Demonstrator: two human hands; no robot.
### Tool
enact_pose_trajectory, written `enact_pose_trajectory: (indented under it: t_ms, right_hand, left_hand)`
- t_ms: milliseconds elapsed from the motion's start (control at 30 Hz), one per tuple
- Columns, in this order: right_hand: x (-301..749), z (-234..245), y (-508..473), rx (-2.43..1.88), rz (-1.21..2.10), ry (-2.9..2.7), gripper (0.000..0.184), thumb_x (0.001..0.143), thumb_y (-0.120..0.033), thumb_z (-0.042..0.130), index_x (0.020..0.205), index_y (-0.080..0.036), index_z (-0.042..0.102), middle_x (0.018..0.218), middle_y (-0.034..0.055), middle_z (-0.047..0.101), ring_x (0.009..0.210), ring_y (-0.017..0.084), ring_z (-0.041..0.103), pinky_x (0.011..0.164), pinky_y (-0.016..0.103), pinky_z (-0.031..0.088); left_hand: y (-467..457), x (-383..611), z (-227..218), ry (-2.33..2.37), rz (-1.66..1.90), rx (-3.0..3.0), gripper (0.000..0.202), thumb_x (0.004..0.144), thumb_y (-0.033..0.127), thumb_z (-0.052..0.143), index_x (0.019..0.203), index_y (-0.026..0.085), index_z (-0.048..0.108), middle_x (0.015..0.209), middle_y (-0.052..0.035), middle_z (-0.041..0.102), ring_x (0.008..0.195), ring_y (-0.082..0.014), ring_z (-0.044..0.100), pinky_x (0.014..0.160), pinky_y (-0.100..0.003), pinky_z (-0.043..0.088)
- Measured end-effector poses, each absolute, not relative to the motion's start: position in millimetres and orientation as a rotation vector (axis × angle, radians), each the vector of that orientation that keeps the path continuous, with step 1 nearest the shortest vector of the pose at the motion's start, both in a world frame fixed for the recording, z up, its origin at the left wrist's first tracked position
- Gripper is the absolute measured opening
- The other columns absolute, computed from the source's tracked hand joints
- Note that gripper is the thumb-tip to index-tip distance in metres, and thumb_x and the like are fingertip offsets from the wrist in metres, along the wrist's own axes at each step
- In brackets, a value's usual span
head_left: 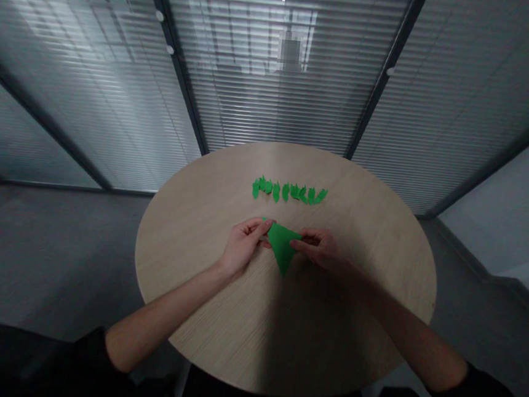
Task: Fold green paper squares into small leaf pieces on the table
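A green paper folded into a triangle is held just above the round wooden table, its tip pointing toward me. My left hand pinches its upper left corner with fingers closed. My right hand pinches the right corner, fingers closed too. Both hands meet near the table's middle.
A row of several small green folded paper pieces lies beyond the hands, toward the far side of the table. Glass walls with blinds stand behind the table. Grey floor surrounds it.
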State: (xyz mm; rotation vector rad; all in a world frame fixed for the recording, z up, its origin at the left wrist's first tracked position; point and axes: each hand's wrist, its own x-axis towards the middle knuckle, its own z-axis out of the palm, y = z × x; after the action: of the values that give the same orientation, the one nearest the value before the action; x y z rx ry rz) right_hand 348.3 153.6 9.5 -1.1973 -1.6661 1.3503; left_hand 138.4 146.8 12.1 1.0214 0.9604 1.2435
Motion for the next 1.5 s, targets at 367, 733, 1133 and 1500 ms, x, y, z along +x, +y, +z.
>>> enact_pose_trajectory:
  t_ms: [367,733,1133,1500]
  right_hand:
    - [346.8,7.7,154.6,-1.190,1.309,-1.597,0.041,0.073,-0.058,0.077,0.074,-0.019,0.064,0.058,-0.0046,0.047,0.051,0.009,0.038,0.045,0.025,0.025]
    - [348.6,13.9,152.9,-1.214,1.281,-1.650,0.039,0.076,-0.057,0.076,0.074,-0.019,0.066,0.054,-0.0050,0.046,0.050,0.010,0.040,0.045,0.025,0.028]
    - [348.9,11.2,153.2,-1.213,1.330,-1.598,0.038,0.074,-0.055,0.079,0.078,-0.019,0.068,0.056,-0.0042,0.048,0.052,0.011,0.042,0.047,0.026,0.029]
    - [349.1,8.2,155.5,-1.201,1.329,-1.580,0.040,0.073,-0.055,0.081,0.075,-0.019,0.066,0.055,-0.0060,0.047,0.049,0.009,0.040,0.045,0.025,0.028]
  left_hand:
    - [149.2,137.0,7.8,0.939,1.239,0.979,0.034,0.074,0.046,0.086,0.082,0.015,0.072,0.076,-0.0022,0.072,0.066,-0.0122,0.067,0.059,-0.022,0.056]
    - [149.4,136.5,7.5,0.969,1.245,1.006,0.036,0.076,0.048,0.086,0.081,0.015,0.072,0.077,-0.0030,0.073,0.067,-0.0128,0.067,0.060,-0.023,0.056]
    - [148.3,137.1,9.6,0.964,1.249,1.001,0.035,0.075,0.048,0.087,0.078,0.015,0.072,0.075,-0.0017,0.072,0.065,-0.0116,0.067,0.060,-0.021,0.056]
    - [149.0,137.0,9.8,0.951,1.263,0.977,0.040,0.070,0.048,0.090,0.079,0.014,0.071,0.074,-0.0024,0.073,0.065,-0.0117,0.067,0.058,-0.021,0.057]
